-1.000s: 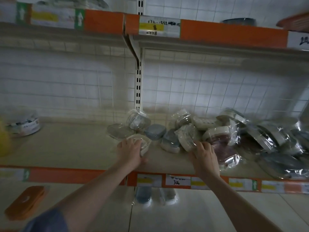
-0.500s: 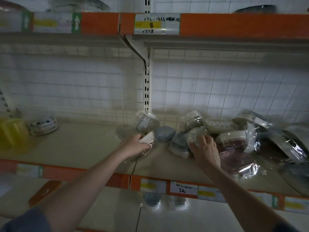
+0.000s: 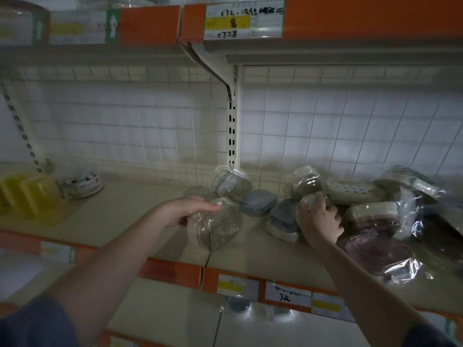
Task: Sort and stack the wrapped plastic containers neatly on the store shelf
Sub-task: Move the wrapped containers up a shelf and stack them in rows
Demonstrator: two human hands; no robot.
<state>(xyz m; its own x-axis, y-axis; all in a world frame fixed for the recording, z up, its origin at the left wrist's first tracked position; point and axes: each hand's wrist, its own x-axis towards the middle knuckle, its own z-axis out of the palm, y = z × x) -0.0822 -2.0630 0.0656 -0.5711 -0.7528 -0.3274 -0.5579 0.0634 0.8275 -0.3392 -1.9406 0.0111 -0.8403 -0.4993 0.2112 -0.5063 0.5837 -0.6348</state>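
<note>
The shelf [image 3: 120, 216] is wide and beige, with an orange front edge carrying price labels [image 3: 288, 295]. Behind it stands a white wire grid [image 3: 350, 126], and a slotted upright [image 3: 232, 131] divides the back in two; all places below are given from this upright.

Right of the upright a loose pile [image 3: 390, 211] of wrapped containers lies on the shelf, some flat and some tilted, touching one another. A purple one [image 3: 375, 244] in crinkled film lies at the front of the pile. At the foot of the upright a clear container [image 3: 231, 182] leans on its edge, and two grey containers [image 3: 259, 201] lie just right of it, in front.

Far left of the upright stand yellow boxes [image 3: 32, 196] and a round tub [image 3: 80, 182], well apart from the pile.

The left hand [image 3: 185, 211] is below and left of the upright. Its fingers curl over a clear wrapped container [image 3: 215, 226], which is tilted on its side near the shelf's front edge. The right hand [image 3: 318, 221], right of the upright, grips a small wrapped container [image 3: 312, 200] at the near edge of the pile; the grey containers lie between the two hands.
</note>
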